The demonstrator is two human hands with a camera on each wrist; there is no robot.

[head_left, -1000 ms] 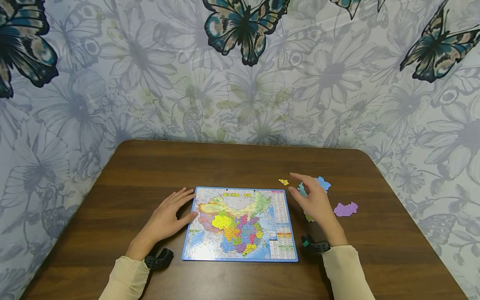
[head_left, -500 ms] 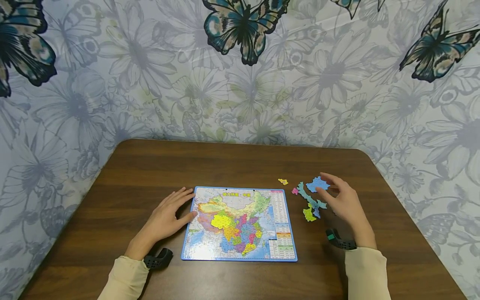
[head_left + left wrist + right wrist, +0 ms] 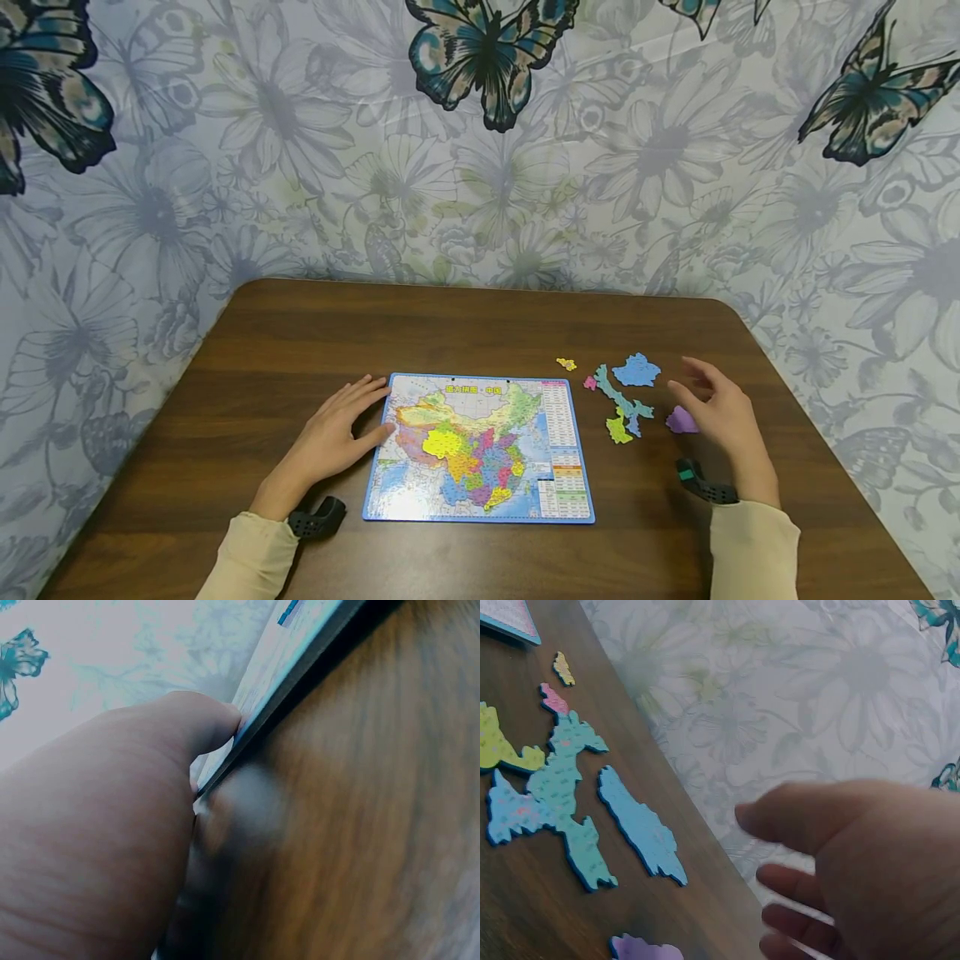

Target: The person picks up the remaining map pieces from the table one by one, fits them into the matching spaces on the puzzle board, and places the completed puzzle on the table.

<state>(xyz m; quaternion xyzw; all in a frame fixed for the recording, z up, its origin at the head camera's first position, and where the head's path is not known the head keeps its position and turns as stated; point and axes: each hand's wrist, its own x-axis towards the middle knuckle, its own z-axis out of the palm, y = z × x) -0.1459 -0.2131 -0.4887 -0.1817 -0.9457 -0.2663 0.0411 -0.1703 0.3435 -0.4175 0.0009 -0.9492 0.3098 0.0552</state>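
Observation:
A map puzzle board [image 3: 408,500] with a blue rim lies flat on the table. My left hand [image 3: 326,437] rests at its left edge, thumb and fingertips touching it. In the left wrist view the thumb [image 3: 214,724] lies against the board's edge. Off to the right, my right hand [image 3: 723,417] is above the table with relaxed fingers, nothing between them. A purple puzzle piece [image 3: 680,420] lies partly hidden behind that hand. Left of it is a flat blue piece [image 3: 636,370]. The right wrist view shows the purple piece [image 3: 645,949] at its bottom edge.
Between board and right hand lie a long teal piece [image 3: 617,395], a yellow-green piece [image 3: 618,429], a small blue piece [image 3: 633,426], a pink piece [image 3: 589,382] and a small yellow piece [image 3: 566,364]. A patterned wall stands behind the wooden table [image 3: 300,325].
My right hand has moved right, from over the teal and blue pieces, past the blue piece, to beside the purple one. The left hand and board have stayed in place.

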